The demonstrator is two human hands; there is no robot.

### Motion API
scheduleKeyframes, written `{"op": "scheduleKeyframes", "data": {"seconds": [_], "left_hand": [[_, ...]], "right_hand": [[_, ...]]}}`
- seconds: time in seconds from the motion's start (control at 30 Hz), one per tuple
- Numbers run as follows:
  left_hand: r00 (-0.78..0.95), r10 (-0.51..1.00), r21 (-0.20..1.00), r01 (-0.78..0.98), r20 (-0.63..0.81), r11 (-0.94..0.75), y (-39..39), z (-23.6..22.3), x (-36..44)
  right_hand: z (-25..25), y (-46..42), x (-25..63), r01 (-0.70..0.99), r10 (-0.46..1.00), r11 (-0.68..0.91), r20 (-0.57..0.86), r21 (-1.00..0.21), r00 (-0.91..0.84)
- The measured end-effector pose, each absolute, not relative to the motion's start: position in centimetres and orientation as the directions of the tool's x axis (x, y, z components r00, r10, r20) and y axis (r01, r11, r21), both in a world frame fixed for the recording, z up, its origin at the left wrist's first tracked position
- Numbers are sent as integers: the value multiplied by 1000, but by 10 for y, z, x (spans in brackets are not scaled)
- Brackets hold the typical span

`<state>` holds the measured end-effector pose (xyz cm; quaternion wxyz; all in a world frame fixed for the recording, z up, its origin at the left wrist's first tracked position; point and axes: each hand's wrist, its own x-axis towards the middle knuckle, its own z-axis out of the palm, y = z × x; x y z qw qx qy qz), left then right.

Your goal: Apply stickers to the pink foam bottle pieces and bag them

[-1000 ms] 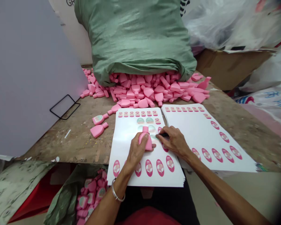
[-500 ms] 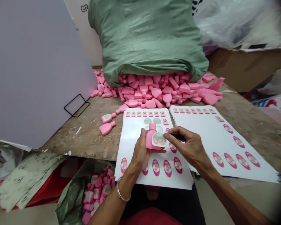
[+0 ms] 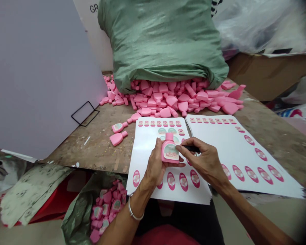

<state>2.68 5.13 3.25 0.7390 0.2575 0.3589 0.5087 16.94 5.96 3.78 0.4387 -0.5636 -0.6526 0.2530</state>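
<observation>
My left hand (image 3: 154, 166) is shut around a pink plastic bottle (image 3: 169, 149), which stands upright with its cap up. An oval label (image 3: 169, 154) sits on the bottle's face. My right hand (image 3: 204, 158) grips a slim black tool (image 3: 191, 148), its tip at the label's upper edge. Below both hands lies a white sheet of pink oval and small labels (image 3: 148, 143), partly hidden by my hands. A second sheet (image 3: 219, 143) lies to the right. Two pink bottles (image 3: 117, 128) (image 3: 117, 138) rest on the table left of the sheets.
A green woven sack (image 3: 163, 44) spills a heap of pink bottles (image 3: 168, 97) across the worn wooden table (image 3: 99, 146). A grey board (image 3: 40, 75) stands at left, and a plastic bag (image 3: 104, 207) of labelled bottles sits below the table edge.
The bottle has turned from lying tilted to upright, and the label now sits centred on its face. My view has shifted, so the table contents appear further right than one second ago.
</observation>
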Motion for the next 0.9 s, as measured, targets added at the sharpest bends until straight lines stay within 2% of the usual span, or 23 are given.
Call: {"op": "scheduleKeyframes", "data": {"seconds": [0.1,0.17,0.2,0.3,0.37,0.43,0.5,0.53,0.6,0.63,0.7,0.77,0.8,0.87,0.9], "left_hand": [[275,942,791,-525,-192,315,49,31,23],[319,932,804,-502,-170,318,47,30,21],[346,922,803,-492,-175,337,45,31,21],[449,869,785,-453,-210,424,40,35,16],[452,856,814,-379,-252,440,37,35,1],[277,912,905,-218,-303,366,36,30,-25],[-82,966,963,87,-247,254,41,18,-60],[-249,956,938,268,-152,219,45,10,-77],[-376,926,833,523,34,182,57,-6,-106],[-385,922,795,571,41,203,63,-13,-117],[-359,932,782,565,-52,262,74,-23,-129],[-336,930,775,545,-148,320,81,-25,-131],[-347,928,743,583,-139,329,82,-23,-129],[-384,923,600,741,10,302,82,-9,-120],[-348,931,514,822,113,245,81,2,-112]], "right_hand": [[38,61,171,651,919,300,393,-697,-3],[37,61,171,758,887,288,461,-585,19],[36,62,171,773,884,274,466,-572,32],[30,75,173,666,943,265,332,-697,-27],[23,98,180,623,973,215,221,-752,-68],[14,135,190,701,988,96,154,-707,20],[7,180,199,826,983,-51,117,-561,141],[4,202,201,868,978,-110,105,-485,182],[1,240,199,890,978,-149,69,-432,197],[1,253,196,894,979,-153,57,-422,194],[5,264,191,902,980,-152,59,-405,192],[16,256,194,915,971,-159,110,-370,213],[24,247,199,924,966,-148,148,-352,211],[48,222,210,940,971,-81,188,-332,150],[61,208,215,936,985,44,172,-348,18]]}}
